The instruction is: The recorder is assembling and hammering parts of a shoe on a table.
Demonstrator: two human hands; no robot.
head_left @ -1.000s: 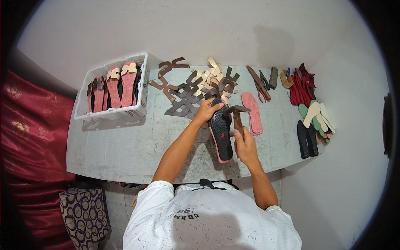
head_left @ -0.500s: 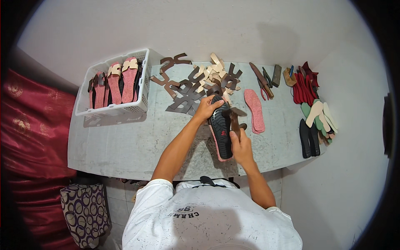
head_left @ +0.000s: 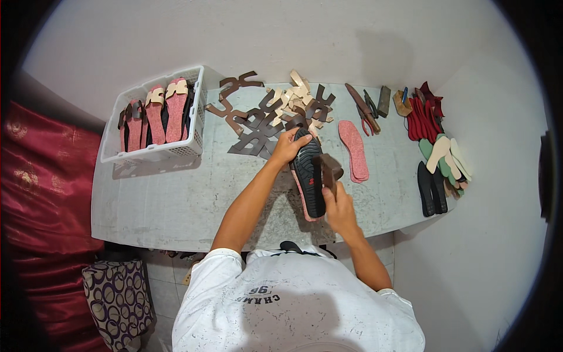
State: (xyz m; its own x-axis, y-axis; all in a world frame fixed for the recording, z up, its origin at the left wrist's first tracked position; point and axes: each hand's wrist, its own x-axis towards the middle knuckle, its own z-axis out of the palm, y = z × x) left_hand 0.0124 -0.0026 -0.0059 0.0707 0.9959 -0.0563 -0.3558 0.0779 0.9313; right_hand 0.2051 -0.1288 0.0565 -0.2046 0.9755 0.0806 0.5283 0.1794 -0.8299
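My left hand [head_left: 287,146] grips the toe end of a sandal [head_left: 309,176], thumb on its black ridged outsole, which faces up. A pink insole edge shows along its left side, and a dark brown strap sticks out beyond the toe. In my right hand [head_left: 341,210] is a hammer [head_left: 332,169], my fingers closed on its handle. The slightly blurred hammer head is over the right edge of the outsole; whether it touches I cannot tell. A pair of pink insoles [head_left: 353,151] lies on the table to the right of the hammer.
Brown and cream strap pieces [head_left: 258,117] are heaped behind my hands. At left, a white plastic basket [head_left: 200,111] holds finished-looking sandals. Pliers [head_left: 369,114], a grey block [head_left: 384,101], red straps [head_left: 423,120], pale insoles [head_left: 438,154] and black soles [head_left: 432,189] lie at right on the table [head_left: 158,205].
The hammer head has tilted and come lower, toward the right edge of the outsole. My left hand keeps its hold on the sandal. The whole view has shifted slightly.
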